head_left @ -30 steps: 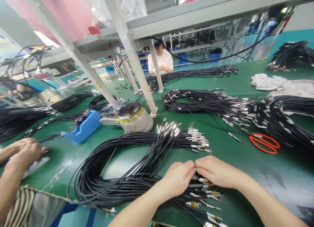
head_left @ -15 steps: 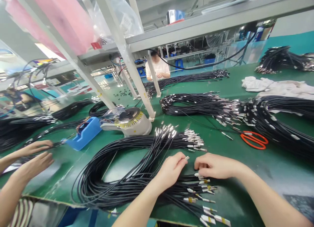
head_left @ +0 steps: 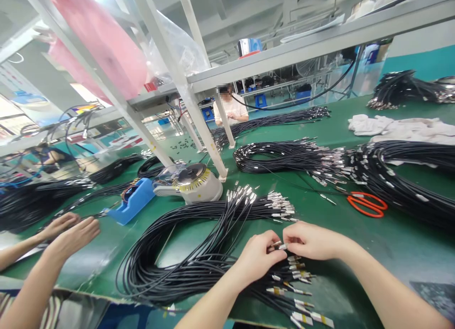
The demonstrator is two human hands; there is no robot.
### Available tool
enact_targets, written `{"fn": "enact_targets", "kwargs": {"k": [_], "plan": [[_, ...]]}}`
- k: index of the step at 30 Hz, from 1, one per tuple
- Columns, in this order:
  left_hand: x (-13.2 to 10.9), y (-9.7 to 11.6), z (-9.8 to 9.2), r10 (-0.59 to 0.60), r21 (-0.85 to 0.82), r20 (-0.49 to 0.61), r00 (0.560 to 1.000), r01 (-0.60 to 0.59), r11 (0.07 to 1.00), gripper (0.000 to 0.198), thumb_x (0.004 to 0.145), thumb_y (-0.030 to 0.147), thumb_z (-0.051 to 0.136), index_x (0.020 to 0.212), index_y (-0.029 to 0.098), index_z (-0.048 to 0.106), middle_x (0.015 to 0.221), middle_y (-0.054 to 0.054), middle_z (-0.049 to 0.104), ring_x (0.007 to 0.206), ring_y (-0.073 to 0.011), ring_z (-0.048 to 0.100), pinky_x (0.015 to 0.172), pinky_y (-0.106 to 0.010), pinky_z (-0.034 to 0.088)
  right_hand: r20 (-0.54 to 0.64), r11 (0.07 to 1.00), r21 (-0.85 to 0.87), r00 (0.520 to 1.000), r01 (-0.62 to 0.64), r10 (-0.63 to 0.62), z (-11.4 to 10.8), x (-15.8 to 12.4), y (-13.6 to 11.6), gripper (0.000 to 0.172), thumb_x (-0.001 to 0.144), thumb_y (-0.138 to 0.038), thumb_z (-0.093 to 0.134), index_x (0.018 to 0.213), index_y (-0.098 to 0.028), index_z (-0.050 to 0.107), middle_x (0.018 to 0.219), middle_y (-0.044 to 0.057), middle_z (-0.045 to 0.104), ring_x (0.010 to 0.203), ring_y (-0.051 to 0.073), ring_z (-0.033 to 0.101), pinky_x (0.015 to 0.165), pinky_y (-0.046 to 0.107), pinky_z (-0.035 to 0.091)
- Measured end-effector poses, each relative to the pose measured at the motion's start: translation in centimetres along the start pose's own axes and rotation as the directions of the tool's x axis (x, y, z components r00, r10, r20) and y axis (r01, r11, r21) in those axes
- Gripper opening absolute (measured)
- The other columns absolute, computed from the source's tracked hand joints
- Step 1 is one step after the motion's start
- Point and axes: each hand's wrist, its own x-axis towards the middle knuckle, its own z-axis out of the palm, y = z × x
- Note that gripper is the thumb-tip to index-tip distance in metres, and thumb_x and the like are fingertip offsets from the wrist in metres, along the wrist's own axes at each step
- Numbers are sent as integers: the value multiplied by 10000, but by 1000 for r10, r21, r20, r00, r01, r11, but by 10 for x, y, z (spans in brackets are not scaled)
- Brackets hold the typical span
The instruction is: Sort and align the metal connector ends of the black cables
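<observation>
My left hand [head_left: 261, 257] is closed around the end of a black cable, whose silvery-white tip [head_left: 283, 246] pokes out between thumb and fingers. From the other side, my right hand [head_left: 314, 240] pinches that tip, and the fingertips of both hands nearly meet. Under and beside them lies a looped bundle of black cables [head_left: 170, 277] with white and yellowish tags [head_left: 302, 315] on the ends near my right wrist. The bundle's other ends [head_left: 280, 205], with pale connectors, lie just beyond my hands.
A white round tape machine [head_left: 202, 191] and blue tape dispenser [head_left: 133, 208] stand left of centre by shelf posts. Orange-handled scissors [head_left: 368, 205] lie right, near more cable bundles [head_left: 398, 177] and white gloves [head_left: 387, 125]. A co-worker's hands [head_left: 76, 234] work at left; another person [head_left: 232, 110] sits opposite.
My left hand has moved right and slightly down with the cable end, meeting my right hand, which now pinches the tip too. The view has shifted a little; the co-worker's hands appear further right.
</observation>
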Motion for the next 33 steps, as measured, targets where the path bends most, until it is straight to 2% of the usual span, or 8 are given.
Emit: {"fn": "enact_targets", "kwargs": {"k": [7, 10, 13, 18, 22, 25, 28, 33], "plan": [[6, -3, -3, 35, -140, 52, 998, -27, 990, 24, 715, 187, 560, 716, 163, 558, 599, 57, 449, 580, -94, 371, 536, -216, 257, -11, 1000, -3, 1000, -6, 6, -1, -1, 0, 136, 750, -137, 468, 686, -177, 582, 621, -22, 560, 617, 129, 478, 598, 220, 358], [8, -2, -21, 26, -197, -55, 998, -37, 980, 91, 720, 204, 569, 662, 154, 520, 577, 57, 407, 559, -84, 338, 522, -215, 250, 68, 998, 16, 996, -54, 52, -1, -1, 1, 111, 698, -145, 522, 744, -181, 618, 679, -12, 597, 627, 133, 509, 554, 207, 350], [9, -3, -49, -50, -379, -196, 979, -29, 925, 92, 724, 216, 579, 782, 161, 535, 582, 67, 362, 512, -67, 291, 479, -206, 224, 122, 991, -55, 985, -119, 124, 1, 0, 0, 170, 634, -103, 540, 744, -182, 641, 736, 12, 623, 684, 160, 546, 562, 218, 352], [6, -11, -77, -105, -672, -221, 970, -74, 737, 310, 676, 129, 594, 956, 184, 472, 616, 69, 398, 487, -51, 299, 450, -192, 212, 111, 982, -129, 982, -138, 152, 10, 3, 0, 208, 617, -48, 481, 680, -182, 629, 774, 38, 635, 696, 173, 562, 563, 235, 340], [4, -17, -75, -123, -764, -204, 971, -79, 640, 257, 677, 109, 587, 897, 171, 467, 621, 42, 469, 547, -73, 404, 500, -199, 302, 80, 981, -152, 988, -119, 133, 19, 3, 9, 240, 582, -31, 456, 684, -194, 600, 756, 23, 623, 671, 166, 543, 536, 232, 302], [6, -19, -70, -176, -806, -187, 967, -48, 590, 166, 750, 232, 574, 863, 158, 478, 605, 17, 510, 539, -90, 443, 488, -213, 327, 59, 980, -161, 990, -117, 128, 23, 4, 14, 241, 563, -24, 445, 670, -198, 574, 742, 14, 617, 662, 164, 530, 530, 232, 280], [8, -19, -66, -208, -794, -181, 961, -18, 608, 232, 746, 327, 607, 834, 139, 504, 584, 7, 530, 486, -83, 440, 449, -210, 319, 46, 977, -154, 987, -147, 156, 24, 3, 14, 240, 554, -17, 440, 657, -197, 561, 726, 11, 611, 666, 167, 525, 528, 232, 270], [12, -20, -60, -196, -730, -200, 960, -13, 683, 237, 719, 321, 640, 781, 120, 531, 571, 5, 540, 447, -68, 431, 416, -197, 315, 44, 978, -156, 988, -138, 147, 22, 3, 10, 234, 583, -18, 436, 666, -199, 557, 729, 20, 616, 669, 178, 528, 537, 244, 273]]}}
